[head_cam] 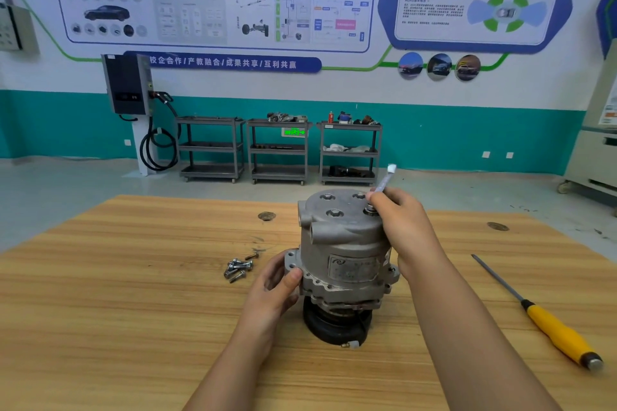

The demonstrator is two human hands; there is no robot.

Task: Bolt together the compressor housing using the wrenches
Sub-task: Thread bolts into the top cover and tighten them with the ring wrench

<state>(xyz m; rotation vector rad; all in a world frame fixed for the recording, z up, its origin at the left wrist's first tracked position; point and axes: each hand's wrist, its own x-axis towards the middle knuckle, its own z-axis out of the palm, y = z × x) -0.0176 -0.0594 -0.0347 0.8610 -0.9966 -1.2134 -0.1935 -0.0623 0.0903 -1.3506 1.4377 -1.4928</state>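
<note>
One bolt (370,209) at the right edge of the top face of the upright compressor housing (344,243) lies directly beneath the right hand (400,213), whose grip is clamped on a wrench (384,180) that slants steeply up and away. The left hand (277,280) grips the lower flange, holding the housing mid-counter (133,277), with loose bolts (238,269) near its left

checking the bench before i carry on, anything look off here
Nothing spilled or broken. The compressor stands on its narrower black pulley, so it looks top-heavy; the left hand grips its flange while the right hand holds a wrench on a top bolt. Loose bolts lie heaped left of it.
</note>
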